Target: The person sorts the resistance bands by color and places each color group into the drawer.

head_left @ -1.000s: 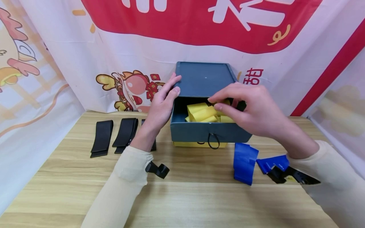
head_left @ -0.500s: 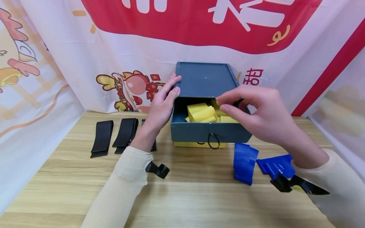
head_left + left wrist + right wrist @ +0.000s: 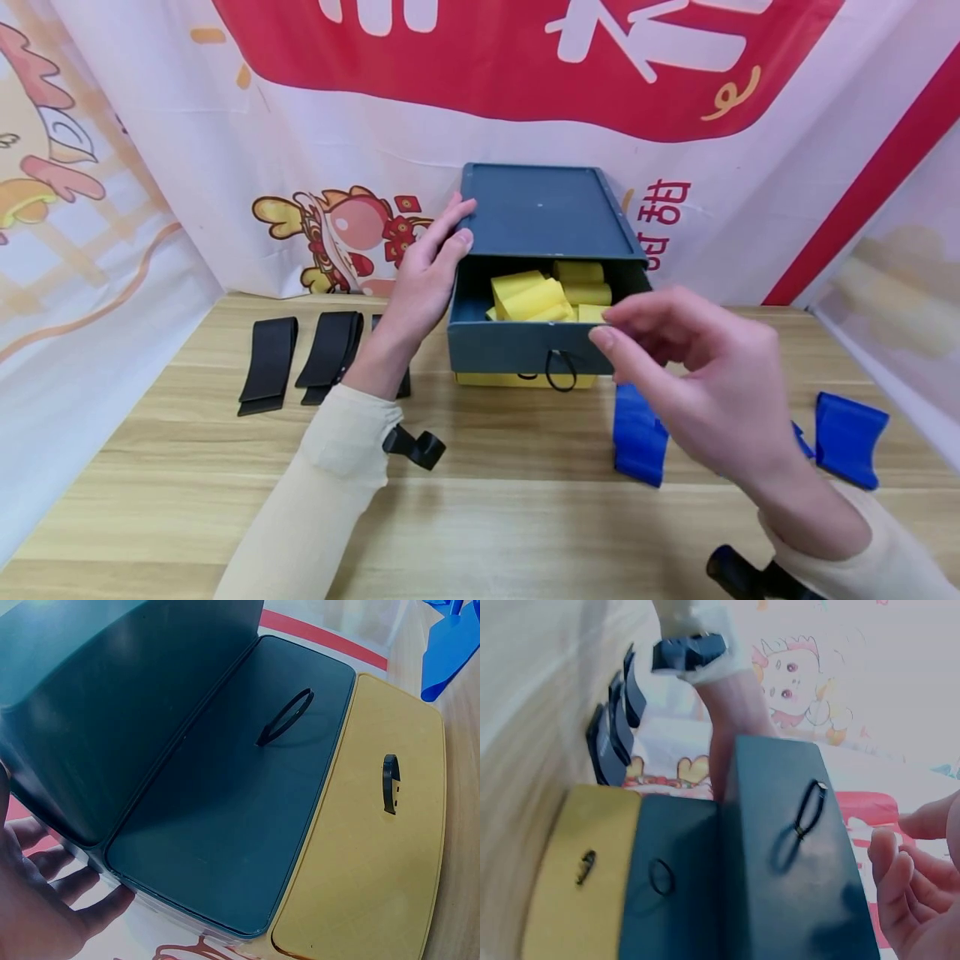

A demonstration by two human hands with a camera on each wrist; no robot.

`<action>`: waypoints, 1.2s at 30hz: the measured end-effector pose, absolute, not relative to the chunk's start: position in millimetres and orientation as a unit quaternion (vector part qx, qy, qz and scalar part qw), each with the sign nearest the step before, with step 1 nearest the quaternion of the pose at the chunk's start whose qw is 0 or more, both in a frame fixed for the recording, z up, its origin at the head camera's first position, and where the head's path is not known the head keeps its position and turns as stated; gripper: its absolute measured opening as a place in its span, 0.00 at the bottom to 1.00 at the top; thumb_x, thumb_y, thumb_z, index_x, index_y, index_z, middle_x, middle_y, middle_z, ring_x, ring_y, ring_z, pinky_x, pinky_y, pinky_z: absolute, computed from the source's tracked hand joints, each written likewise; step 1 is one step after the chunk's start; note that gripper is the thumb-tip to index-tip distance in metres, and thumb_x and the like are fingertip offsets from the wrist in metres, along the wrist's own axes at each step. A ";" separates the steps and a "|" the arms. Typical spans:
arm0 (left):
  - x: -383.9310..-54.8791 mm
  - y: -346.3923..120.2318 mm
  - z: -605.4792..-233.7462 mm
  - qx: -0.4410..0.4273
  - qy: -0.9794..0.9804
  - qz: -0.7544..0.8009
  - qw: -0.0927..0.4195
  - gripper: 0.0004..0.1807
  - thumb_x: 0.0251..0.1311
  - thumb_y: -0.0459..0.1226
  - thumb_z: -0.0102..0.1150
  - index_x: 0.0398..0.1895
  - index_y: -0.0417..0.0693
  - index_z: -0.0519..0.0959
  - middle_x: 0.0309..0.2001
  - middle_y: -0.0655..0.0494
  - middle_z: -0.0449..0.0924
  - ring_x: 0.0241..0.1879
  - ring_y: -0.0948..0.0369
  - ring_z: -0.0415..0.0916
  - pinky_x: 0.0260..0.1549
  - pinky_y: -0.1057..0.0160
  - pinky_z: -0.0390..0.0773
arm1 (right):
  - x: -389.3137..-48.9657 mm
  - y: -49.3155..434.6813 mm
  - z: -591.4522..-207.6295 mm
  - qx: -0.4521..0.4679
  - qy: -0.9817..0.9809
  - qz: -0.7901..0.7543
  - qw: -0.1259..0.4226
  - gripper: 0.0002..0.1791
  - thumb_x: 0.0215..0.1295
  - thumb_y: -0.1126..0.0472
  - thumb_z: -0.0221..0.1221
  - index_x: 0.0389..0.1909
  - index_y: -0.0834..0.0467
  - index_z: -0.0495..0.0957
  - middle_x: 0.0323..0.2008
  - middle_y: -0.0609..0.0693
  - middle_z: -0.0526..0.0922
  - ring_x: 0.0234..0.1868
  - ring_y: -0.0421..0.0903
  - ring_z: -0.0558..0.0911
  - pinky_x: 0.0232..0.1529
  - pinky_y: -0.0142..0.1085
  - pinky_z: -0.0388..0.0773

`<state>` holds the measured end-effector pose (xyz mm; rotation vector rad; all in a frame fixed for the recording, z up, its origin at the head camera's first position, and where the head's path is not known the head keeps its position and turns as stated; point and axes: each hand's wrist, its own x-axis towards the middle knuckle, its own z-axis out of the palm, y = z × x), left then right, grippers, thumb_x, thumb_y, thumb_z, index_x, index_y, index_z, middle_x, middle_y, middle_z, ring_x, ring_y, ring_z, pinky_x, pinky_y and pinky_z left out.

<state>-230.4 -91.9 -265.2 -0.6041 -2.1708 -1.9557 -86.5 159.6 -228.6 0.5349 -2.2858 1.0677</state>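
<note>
A dark blue-green drawer box [image 3: 540, 208] stands at the back of the table, its top drawer [image 3: 502, 348] pulled out. Several rolled yellow strips [image 3: 531, 298] lie in that drawer. My left hand [image 3: 426, 283] rests against the box's left side, fingers extended. My right hand [image 3: 716, 392] is at the drawer's front right corner, fingers loosely bent, thumb and index finger apart, holding nothing. Whether it touches the rim I cannot tell. In the left wrist view, a middle blue-green drawer [image 3: 217, 825] and a yellow bottom drawer [image 3: 360, 870] are closed, each with a black loop handle.
Folded black strips [image 3: 270, 362] lie to the left of the box, partly behind my left forearm. On the right are a folded blue strip [image 3: 636, 437] and another blue piece [image 3: 849, 437]. A printed cloth [image 3: 360, 133] hangs close behind the box.
My right hand has come out of the open drawer, moving right and towards me. More of the yellow rolls and the blue pieces on the right now show. My left hand has stayed in place.
</note>
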 end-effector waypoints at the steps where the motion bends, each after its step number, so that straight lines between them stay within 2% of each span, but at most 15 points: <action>1: -230.2 -91.7 -265.0 -0.202 -0.725 -0.654 0.079 0.27 0.84 0.45 0.43 0.82 0.56 0.66 0.86 0.69 0.51 0.85 0.70 0.49 0.83 0.59 0.57 | -84.2 158.2 -232.2 0.189 -0.852 0.404 0.273 0.07 0.66 0.63 0.73 0.43 0.53 0.88 0.31 0.40 0.90 0.24 0.35 0.85 0.28 0.25 0.82; 6: -230.7 -91.2 -265.0 -0.200 -0.724 -0.656 0.080 0.27 0.84 0.45 0.44 0.82 0.56 0.66 0.85 0.70 0.52 0.84 0.71 0.49 0.83 0.59 0.57 | -77.6 149.1 -251.1 0.139 -0.854 0.443 0.235 0.03 0.67 0.58 0.72 0.38 0.51 0.88 0.25 0.43 0.88 0.20 0.39 0.83 0.22 0.29 0.80; 12: -231.3 -91.9 -265.4 -0.197 -0.725 -0.655 0.081 0.26 0.84 0.45 0.44 0.81 0.57 0.67 0.85 0.71 0.53 0.84 0.71 0.49 0.83 0.59 0.57 | -80.3 138.6 -266.9 0.093 -0.856 0.469 0.198 0.07 0.70 0.53 0.71 0.36 0.53 0.89 0.28 0.47 0.89 0.19 0.40 0.84 0.23 0.32 0.82; 16: -231.5 -91.6 -265.5 -0.197 -0.725 -0.655 0.079 0.26 0.84 0.45 0.44 0.81 0.58 0.67 0.85 0.72 0.53 0.84 0.71 0.49 0.83 0.60 0.57 | -84.3 134.8 -271.5 0.066 -0.843 0.505 0.174 0.11 0.70 0.51 0.71 0.37 0.55 0.90 0.28 0.51 0.91 0.17 0.44 0.84 0.21 0.36 0.82; 20: -231.4 -91.4 -265.3 -0.197 -0.725 -0.655 0.077 0.26 0.84 0.45 0.44 0.81 0.58 0.67 0.85 0.72 0.52 0.84 0.71 0.49 0.83 0.59 0.57 | -86.0 132.4 -274.2 0.046 -0.824 0.543 0.154 0.10 0.70 0.52 0.70 0.41 0.55 0.91 0.31 0.53 0.92 0.18 0.48 0.84 0.22 0.38 0.82; 28: -231.1 -91.2 -264.5 -0.200 -0.724 -0.655 0.079 0.26 0.84 0.45 0.44 0.81 0.57 0.66 0.85 0.71 0.52 0.84 0.71 0.49 0.83 0.60 0.57 | -86.6 128.3 -278.2 0.036 -0.808 0.565 0.166 0.06 0.71 0.57 0.70 0.42 0.54 0.91 0.34 0.53 0.93 0.18 0.49 0.83 0.21 0.37 0.81; 32: -231.3 -91.2 -264.6 -0.200 -0.723 -0.656 0.080 0.26 0.84 0.45 0.44 0.81 0.57 0.67 0.85 0.71 0.52 0.84 0.71 0.49 0.83 0.60 0.56 | -90.4 126.7 -280.2 0.036 -0.803 0.569 0.174 0.04 0.70 0.58 0.70 0.41 0.54 0.91 0.32 0.50 0.92 0.17 0.50 0.81 0.20 0.37 0.81; 36: -231.6 -91.4 -265.3 -0.198 -0.724 -0.657 0.077 0.27 0.84 0.46 0.44 0.81 0.58 0.67 0.85 0.72 0.52 0.84 0.71 0.49 0.84 0.60 0.56 | -96.1 125.9 -282.9 0.040 -0.797 0.573 0.185 0.03 0.69 0.60 0.71 0.39 0.55 0.91 0.31 0.52 0.92 0.16 0.51 0.81 0.19 0.37 0.80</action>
